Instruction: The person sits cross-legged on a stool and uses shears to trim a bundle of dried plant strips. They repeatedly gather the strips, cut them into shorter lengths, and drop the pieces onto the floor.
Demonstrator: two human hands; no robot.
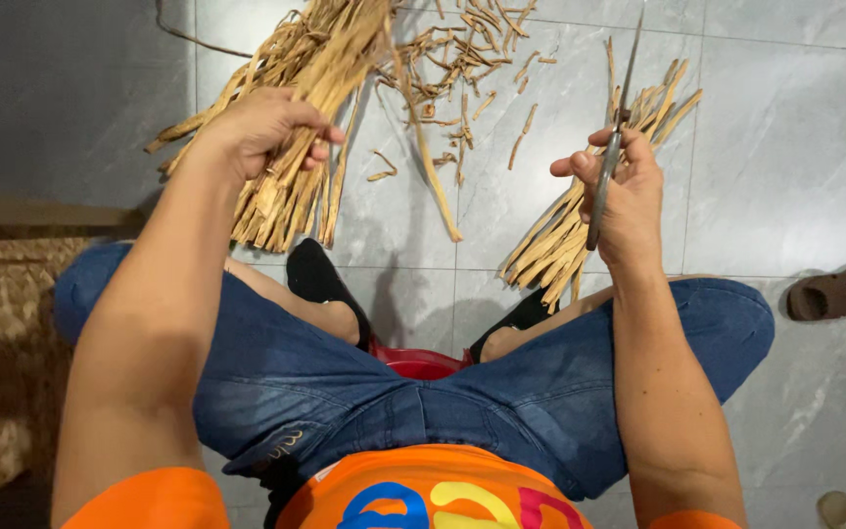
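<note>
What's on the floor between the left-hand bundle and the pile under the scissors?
Head view: between the bundle and the pile, grey tile with scattered short offcuts and one long loose strip.

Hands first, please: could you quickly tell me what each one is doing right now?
Left hand: closed on a bundle of dried strips.
Right hand: closed on scissors.

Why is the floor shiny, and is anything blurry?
Head view: soft glare whitens the grey tile floor at the top; dark shadow falls under the legs; the left hand and the scissors look sharp; the wide lens bends the arms outward.
</note>
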